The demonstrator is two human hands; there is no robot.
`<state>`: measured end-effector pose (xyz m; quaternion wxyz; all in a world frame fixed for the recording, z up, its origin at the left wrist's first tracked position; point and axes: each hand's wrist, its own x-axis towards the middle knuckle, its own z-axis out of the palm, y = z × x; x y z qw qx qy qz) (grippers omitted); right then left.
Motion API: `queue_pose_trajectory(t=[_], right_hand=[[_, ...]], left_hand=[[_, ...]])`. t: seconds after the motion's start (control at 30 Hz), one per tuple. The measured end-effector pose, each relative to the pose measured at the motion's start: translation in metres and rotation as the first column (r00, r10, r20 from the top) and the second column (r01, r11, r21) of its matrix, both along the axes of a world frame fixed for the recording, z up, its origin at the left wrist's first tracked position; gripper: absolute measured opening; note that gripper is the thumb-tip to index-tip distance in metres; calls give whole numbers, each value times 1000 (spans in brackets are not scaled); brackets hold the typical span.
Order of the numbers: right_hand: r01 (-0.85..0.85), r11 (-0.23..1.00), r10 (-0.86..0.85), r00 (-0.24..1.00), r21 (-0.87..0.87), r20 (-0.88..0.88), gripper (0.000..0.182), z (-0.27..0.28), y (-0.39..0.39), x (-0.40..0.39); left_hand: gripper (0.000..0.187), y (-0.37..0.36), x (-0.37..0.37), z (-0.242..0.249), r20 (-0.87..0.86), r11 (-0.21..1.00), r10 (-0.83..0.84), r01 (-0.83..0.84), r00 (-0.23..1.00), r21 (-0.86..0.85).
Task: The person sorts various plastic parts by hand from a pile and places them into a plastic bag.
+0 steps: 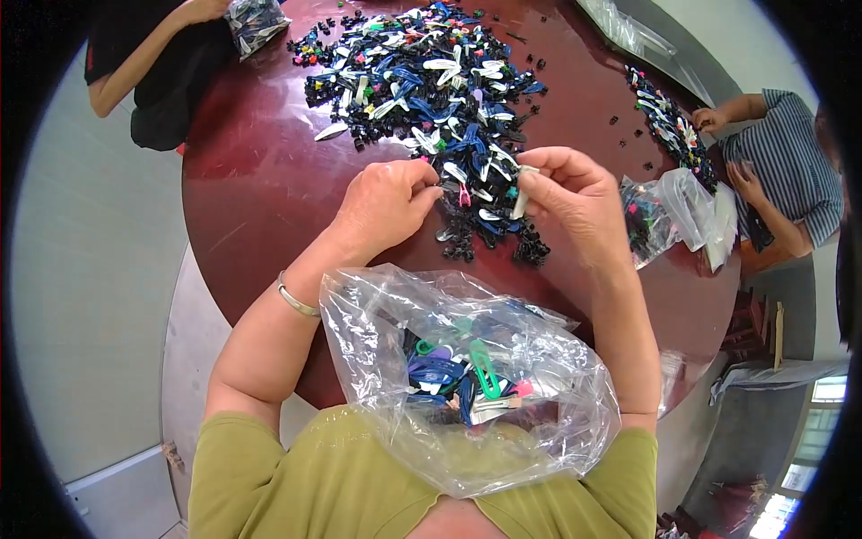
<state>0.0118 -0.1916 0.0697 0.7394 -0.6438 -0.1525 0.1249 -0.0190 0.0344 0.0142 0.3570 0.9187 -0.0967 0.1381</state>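
Note:
A white hair clip (522, 196) is pinched between the thumb and fingers of my right hand (582, 199), at the right side of the pile's near end. My left hand (388, 205) is closed at the left side of the same end, thumb against fingers; what it holds, if anything, is hidden. Between the hands, the pile of hair clips (422, 85) narrows towards me, with white, navy, black and a few bright pieces mixed. Small black claw clips (532, 244) lie at its near edge. In front of my body, a clear plastic bag (364, 328) gapes, holding several clips, including a green clip (485, 368).
The round dark red table (247, 193) carries everything. At the right, a person in a striped shirt (790, 148) sits by a second heap of clips (664, 126) and another clear bag (687, 207). At the upper left, a person's arm (148, 54) reaches to a filled bag (256, 22).

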Motion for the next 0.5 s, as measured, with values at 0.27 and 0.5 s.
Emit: queue_pose_trajectory(t=[0.27, 0.5], right_hand=[[-381, 917, 354, 914, 121, 200, 18, 58, -14, -55], [75, 770, 308, 826, -634, 472, 13, 3, -5, -7]], left_hand=[[16, 0, -3, 8, -30, 999, 0, 2, 1000, 40], [18, 0, -18, 32, -345, 973, -144, 196, 928, 120]])
